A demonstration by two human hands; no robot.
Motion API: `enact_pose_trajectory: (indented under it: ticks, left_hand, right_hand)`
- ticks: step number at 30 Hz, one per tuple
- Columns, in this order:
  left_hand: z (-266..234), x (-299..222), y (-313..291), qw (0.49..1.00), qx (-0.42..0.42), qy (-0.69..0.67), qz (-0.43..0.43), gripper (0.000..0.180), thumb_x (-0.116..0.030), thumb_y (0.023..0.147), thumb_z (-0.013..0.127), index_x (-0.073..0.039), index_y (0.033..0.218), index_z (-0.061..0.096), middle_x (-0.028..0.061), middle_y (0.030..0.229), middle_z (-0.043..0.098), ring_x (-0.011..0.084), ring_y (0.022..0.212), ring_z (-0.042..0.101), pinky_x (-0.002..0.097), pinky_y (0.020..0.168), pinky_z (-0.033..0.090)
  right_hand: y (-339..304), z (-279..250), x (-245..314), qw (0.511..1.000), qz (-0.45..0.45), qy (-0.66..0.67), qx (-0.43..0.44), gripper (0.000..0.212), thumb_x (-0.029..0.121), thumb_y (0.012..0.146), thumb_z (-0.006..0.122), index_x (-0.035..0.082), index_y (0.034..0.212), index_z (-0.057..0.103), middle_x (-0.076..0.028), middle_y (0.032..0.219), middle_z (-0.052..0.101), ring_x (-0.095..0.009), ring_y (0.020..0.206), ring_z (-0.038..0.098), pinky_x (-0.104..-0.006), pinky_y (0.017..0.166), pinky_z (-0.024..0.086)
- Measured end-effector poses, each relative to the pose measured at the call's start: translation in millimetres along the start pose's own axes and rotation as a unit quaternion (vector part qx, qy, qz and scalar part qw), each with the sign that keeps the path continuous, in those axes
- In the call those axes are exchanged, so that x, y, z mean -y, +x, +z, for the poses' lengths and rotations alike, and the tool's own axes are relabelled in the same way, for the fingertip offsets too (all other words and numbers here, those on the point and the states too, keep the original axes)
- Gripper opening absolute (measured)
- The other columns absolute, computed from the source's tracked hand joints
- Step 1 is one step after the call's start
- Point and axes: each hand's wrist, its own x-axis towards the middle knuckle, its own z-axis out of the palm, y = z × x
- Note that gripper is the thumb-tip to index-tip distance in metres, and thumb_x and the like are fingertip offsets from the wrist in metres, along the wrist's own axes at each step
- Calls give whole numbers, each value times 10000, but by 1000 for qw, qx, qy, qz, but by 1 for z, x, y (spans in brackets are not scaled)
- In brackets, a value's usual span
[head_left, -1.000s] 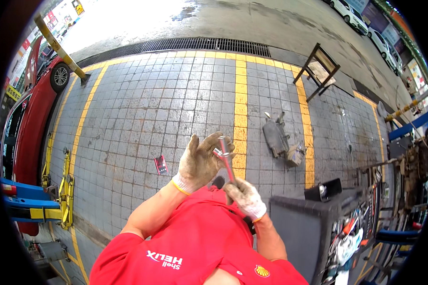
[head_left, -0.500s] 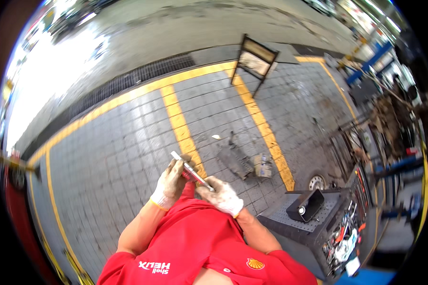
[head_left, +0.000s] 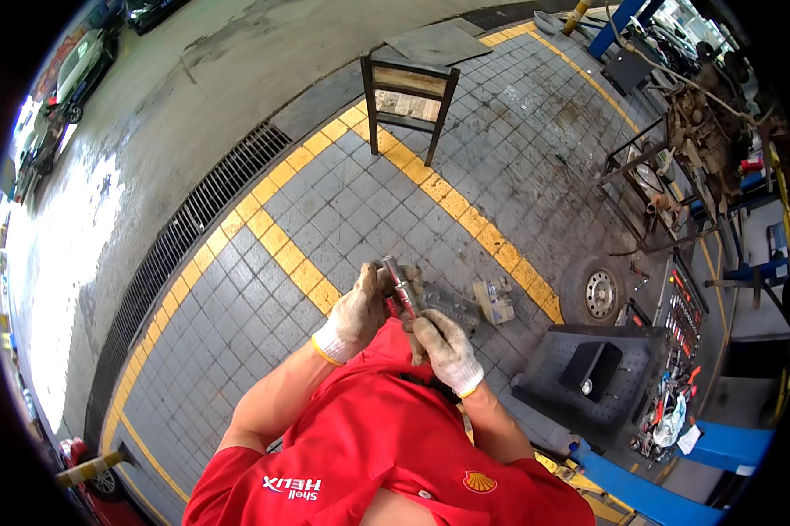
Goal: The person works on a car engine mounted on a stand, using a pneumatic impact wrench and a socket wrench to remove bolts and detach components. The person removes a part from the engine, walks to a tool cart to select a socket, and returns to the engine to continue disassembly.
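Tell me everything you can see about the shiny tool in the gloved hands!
The shiny tool is long and thin, with a smooth silver part that looks like metal and red near its lower end. It slants, its top leaning toward the person's left. The gloved right hand grips the lower end, while the gloved left hand curls close behind the upper part; whether it touches is hard to tell. The fingers hide some of it.

harsh glare whitens pavement (head_left: 163,131) at left; edges curve
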Motion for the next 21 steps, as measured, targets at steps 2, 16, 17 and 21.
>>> enact_pose_trajectory:
  ticks: [2,16,17,21]
  left_hand:
    - [-10,-21,46,997,26,-65,-14,938,-815,988,410,2,1424,554,173,1265,686,282,1123,663,436,986,521]
    - [-20,-200,346,970,101,-205,-86,827,-758,973,540,-61,1416,586,153,1355,657,380,1289,612,524,1057,503]
    - [-21,-203,370,967,114,-212,-88,824,-757,974,538,-63,1416,587,156,1353,657,382,1291,610,527,1058,502]
    - [-18,-221,461,962,135,-196,-132,847,-770,971,530,-62,1434,558,164,1354,649,386,1293,607,531,1059,501]
  right_hand:
    - [44,-8,19,999,-7,27,-18,368,330,1112,524,-6,1067,666,-12,692,582,-98,579,523,-261,585,456]
    - [315,-109,146,963,-82,-171,-191,215,219,976,774,38,985,658,-18,736,603,-101,639,529,-289,604,472]
    - [330,-118,157,957,-82,-185,-208,218,214,963,789,39,985,661,-29,734,597,-110,636,523,-299,602,472]
    - [391,-157,178,914,-102,-260,-295,233,181,911,839,44,994,670,-74,731,589,-152,622,537,-336,598,485]
